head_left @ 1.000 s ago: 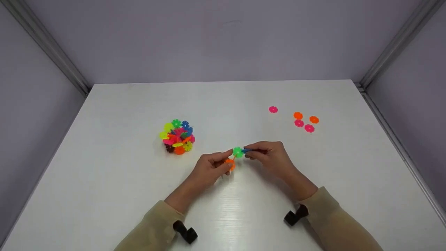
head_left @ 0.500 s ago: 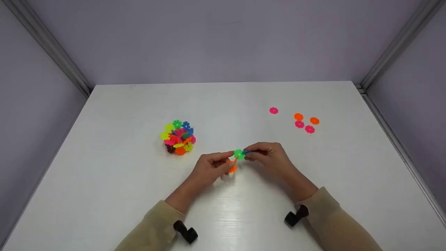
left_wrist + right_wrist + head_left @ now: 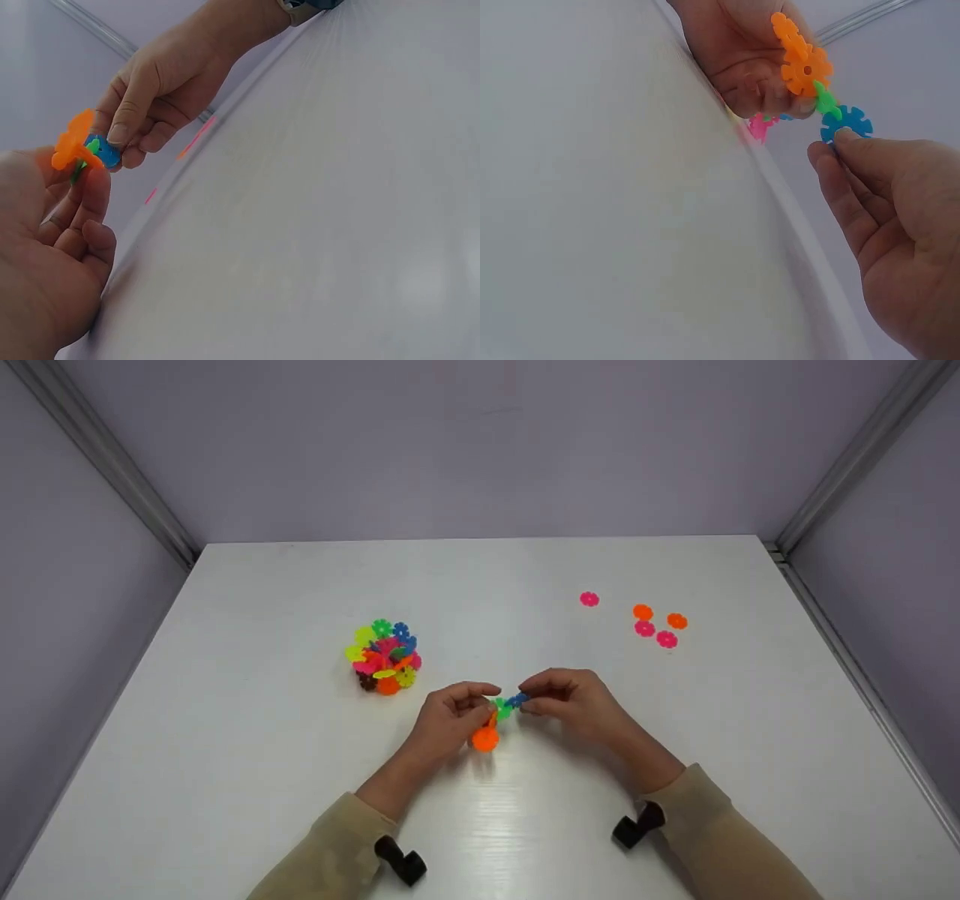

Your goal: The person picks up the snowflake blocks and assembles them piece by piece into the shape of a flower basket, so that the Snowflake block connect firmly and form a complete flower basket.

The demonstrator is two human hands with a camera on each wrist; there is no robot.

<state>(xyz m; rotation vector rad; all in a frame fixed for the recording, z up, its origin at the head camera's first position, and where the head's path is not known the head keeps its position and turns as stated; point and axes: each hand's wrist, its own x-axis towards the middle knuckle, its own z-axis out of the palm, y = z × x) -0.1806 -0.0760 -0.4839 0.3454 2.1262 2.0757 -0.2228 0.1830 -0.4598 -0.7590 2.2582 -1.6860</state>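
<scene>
My left hand (image 3: 448,720) pinches a small chain of notched plastic snowflake discs. Two orange discs (image 3: 807,70) sit at its near end, one set at an angle to the other. A green disc (image 3: 502,709) joins them to a blue disc (image 3: 847,124). Between thumb and forefinger, my right hand (image 3: 574,701) pinches the blue disc at its outer edge. In the right wrist view the green disc meets the blue one at its rim. Part of the green disc is hidden behind my left fingers in the head view.
A cluster of joined, many-coloured discs (image 3: 384,656) stands on the white table (image 3: 262,780) to the left. At the back right lie loose pink discs (image 3: 589,599) and orange discs (image 3: 677,621). Grey walls enclose the table behind and at both sides.
The chain has turned and come slightly nearer, so an orange disc now hangs flat below the left hand. The blue disc shows more of its face. Both hands have shifted slightly left.
</scene>
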